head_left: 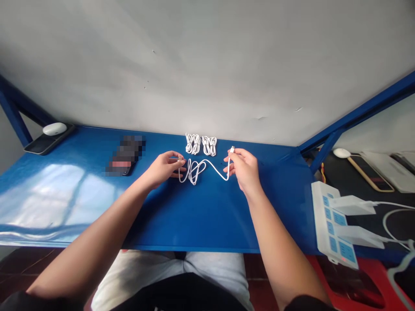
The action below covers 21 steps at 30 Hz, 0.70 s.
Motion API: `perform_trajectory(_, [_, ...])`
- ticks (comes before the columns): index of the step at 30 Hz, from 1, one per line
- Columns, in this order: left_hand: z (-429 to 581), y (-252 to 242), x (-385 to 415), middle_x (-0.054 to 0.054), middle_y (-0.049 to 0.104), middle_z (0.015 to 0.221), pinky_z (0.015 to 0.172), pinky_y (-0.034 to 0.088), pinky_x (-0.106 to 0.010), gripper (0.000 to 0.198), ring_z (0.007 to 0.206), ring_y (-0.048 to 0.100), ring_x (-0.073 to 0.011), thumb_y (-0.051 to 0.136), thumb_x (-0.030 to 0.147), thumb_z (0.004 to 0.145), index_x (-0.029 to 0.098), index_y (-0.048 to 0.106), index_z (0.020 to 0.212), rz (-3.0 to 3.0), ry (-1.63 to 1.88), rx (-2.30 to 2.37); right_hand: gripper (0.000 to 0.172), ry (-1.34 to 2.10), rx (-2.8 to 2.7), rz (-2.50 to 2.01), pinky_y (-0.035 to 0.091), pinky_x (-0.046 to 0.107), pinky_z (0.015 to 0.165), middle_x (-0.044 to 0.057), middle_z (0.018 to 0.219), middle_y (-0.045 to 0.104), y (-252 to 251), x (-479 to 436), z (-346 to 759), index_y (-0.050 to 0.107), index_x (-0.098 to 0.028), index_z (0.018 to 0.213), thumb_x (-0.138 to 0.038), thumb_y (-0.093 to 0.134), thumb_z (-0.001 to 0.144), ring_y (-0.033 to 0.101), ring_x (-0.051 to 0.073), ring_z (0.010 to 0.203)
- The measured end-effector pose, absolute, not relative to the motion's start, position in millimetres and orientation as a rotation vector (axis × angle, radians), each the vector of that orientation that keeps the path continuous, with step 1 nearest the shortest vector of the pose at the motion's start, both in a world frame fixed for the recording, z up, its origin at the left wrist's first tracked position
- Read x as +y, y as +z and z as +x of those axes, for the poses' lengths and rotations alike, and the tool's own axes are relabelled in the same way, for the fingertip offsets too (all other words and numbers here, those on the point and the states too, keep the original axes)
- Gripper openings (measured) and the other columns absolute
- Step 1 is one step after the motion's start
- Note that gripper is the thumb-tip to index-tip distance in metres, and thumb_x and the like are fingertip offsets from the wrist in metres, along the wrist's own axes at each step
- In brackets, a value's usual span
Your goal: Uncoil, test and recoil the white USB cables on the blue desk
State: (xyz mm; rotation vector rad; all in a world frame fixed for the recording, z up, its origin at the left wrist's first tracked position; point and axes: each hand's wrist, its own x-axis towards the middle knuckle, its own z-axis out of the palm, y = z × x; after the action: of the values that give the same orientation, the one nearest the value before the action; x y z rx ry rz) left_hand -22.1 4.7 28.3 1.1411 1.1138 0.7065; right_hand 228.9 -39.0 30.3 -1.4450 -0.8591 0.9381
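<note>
A loose white cable [197, 169] lies in loops on the blue table [207, 216] between my hands. My left hand [164, 168] pinches one plug end of it at the left. My right hand [244, 169] pinches the other end, holding that plug upright just above the table. Two coiled, bundled white cables [201, 144] sit side by side right behind the loose one, near the wall.
A blurred dark object [125, 156] lies left of my hands. At the far left a white oval device rests on a dark phone [48, 137]. A white power strip [333, 226] with plugged adapters hangs at the table's right edge, beside a second bench with phones.
</note>
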Motion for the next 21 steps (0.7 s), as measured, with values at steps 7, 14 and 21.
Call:
perform_trajectory(7, [-40.4, 39.2, 5.3, -0.006, 0.067, 0.077, 0.050, 0.051, -0.029, 0.035, 0.057, 0.063, -0.0172, 0.074, 0.043, 0.080, 0.018, 0.075, 0.104, 1.523, 0.783, 1.430, 0.027, 0.771, -0.795, -1.482, 0.033, 0.018, 0.031, -0.003, 0.064, 0.061, 44.4, -43.9, 267.5, 0.072, -0.017, 0.091, -0.034, 0.073, 0.070, 0.047, 0.006, 0.037])
perform_trajectory(14, [-67.4, 60.2, -11.7, -0.006, 0.072, 0.082, 0.060, 0.048, -0.027, 0.039, 0.070, 0.062, -0.0178, 0.067, 0.048, 0.083, 0.021, 0.079, 0.109, 1.769, 0.763, 1.714, 0.031, 0.607, -0.687, -1.390, 0.021, 0.016, 0.034, -0.004, 0.062, 0.056, 62.4, -71.2, 314.6, 0.076, -0.016, 0.095, -0.029, 0.077, 0.067, 0.034, 0.002, 0.041])
perform_trajectory(21, [-106.8, 67.1, -44.1, -0.004, 0.072, 0.085, 0.061, 0.051, -0.029, 0.047, 0.069, 0.064, -0.0167, 0.072, 0.049, 0.081, 0.022, 0.075, 0.119, 1.516, 0.986, 1.828, 0.030, 0.411, -0.589, -1.504, 0.024, 0.021, 0.038, 0.000, 0.063, 0.058, 63.0, -117.6, 368.0, 0.077, -0.014, 0.090, -0.023, 0.078, 0.061, 0.040, 0.006, 0.044])
